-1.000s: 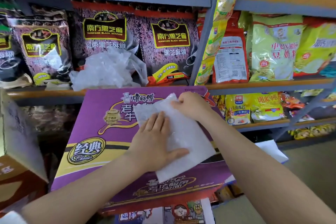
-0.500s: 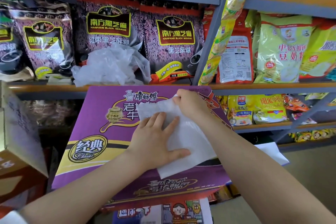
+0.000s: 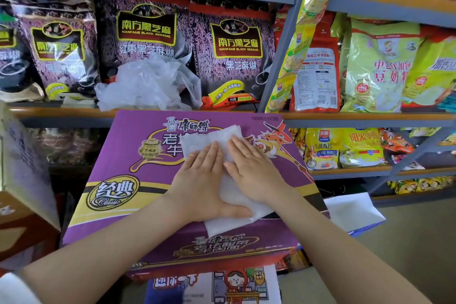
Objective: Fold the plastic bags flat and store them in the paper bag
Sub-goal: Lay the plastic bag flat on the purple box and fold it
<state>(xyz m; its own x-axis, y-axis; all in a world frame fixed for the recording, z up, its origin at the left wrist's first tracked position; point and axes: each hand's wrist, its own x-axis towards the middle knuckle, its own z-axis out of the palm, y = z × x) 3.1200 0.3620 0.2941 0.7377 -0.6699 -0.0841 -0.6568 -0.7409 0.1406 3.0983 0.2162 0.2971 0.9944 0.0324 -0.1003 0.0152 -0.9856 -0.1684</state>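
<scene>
A white plastic bag, folded into a long flat strip, lies on top of a purple noodle carton. My left hand presses flat on its left half with straight fingers. My right hand lies flat beside it on the right half, fingers straight. A heap of crumpled clear plastic bags sits on the shelf behind the carton. A white paper bag shows at the right, below the carton's edge; I cannot see inside it.
Metal shelves packed with black sesame packets and yellow-green snack bags stand close behind. A brown cardboard box is at the left. A printed carton sits under the purple one.
My right hand has let go of the bag's far corner and come down flat on the bag beside my left hand. The folded strip now lies flatter.
</scene>
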